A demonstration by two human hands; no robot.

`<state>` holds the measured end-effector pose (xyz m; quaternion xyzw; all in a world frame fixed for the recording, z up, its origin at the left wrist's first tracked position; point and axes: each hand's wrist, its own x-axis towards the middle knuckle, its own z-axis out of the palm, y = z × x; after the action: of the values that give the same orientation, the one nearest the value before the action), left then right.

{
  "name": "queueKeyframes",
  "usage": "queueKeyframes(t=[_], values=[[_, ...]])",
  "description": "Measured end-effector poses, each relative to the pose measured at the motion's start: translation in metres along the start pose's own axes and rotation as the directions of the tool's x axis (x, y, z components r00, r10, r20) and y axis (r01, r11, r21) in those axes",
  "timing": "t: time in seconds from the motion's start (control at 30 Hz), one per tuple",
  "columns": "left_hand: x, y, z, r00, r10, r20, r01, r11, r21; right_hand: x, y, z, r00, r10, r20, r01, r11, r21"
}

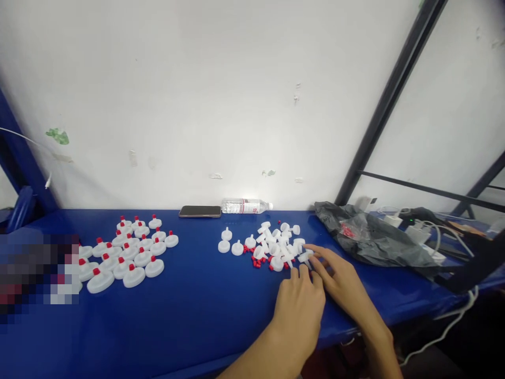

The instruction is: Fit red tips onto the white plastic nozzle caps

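Note:
My right hand [335, 273] pinches a white nozzle cap [305, 256] at the right side of a loose pile. My left hand [302, 300] is close beside it, fingers curled down toward the table with their tips partly hidden; a speck of red shows near them, but what they hold I cannot make out. The pile of white nozzle caps [272, 247] has small red tips [257, 264] scattered among and around it. To its left, a few white caps [223, 246] stand apart without red tips. Farther left, several white caps with red tips [134, 275] stand upright in a group.
A phone [200, 211] and a clear bottle [244, 206] lie along the wall on the blue table [197, 316]. On the right, a dark plastic bag [379, 247] carries a small bag of red pieces [349, 230], near chargers and cables [420, 231]. A dark metal post [389, 105] slants above.

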<state>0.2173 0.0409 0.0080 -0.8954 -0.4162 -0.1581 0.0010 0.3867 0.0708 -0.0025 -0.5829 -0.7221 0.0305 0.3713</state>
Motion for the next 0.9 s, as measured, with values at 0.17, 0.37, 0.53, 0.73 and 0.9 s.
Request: queueKeyframes(t=[0.17,0.37,0.53,0.73,0.9], values=[[0.015,0.008,-0.003,0.998,-0.005,0.06,0.003,1.0,0.029,-0.001,0.006,0.001,1.0,-0.012,0.027,0.012,1.0,-0.011],[0.017,0.007,-0.005,0.998,0.007,0.063,-0.008,1.0,0.009,-0.001,-0.002,-0.002,0.999,-0.011,0.033,0.011,1.0,-0.01],[0.01,0.006,-0.007,0.998,-0.006,0.068,0.008,1.0,-0.018,-0.002,-0.01,-0.003,1.0,-0.002,0.028,0.002,1.0,0.006],[-0.022,-0.007,-0.015,1.0,-0.008,0.026,0.01,0.996,-0.09,-0.004,-0.01,-0.002,0.999,0.023,0.028,-0.025,0.998,0.053],[-0.063,-0.046,-0.027,0.988,-0.153,-0.031,0.142,0.964,-0.224,-0.006,-0.011,-0.008,0.996,0.07,0.06,-0.078,0.987,0.143]])
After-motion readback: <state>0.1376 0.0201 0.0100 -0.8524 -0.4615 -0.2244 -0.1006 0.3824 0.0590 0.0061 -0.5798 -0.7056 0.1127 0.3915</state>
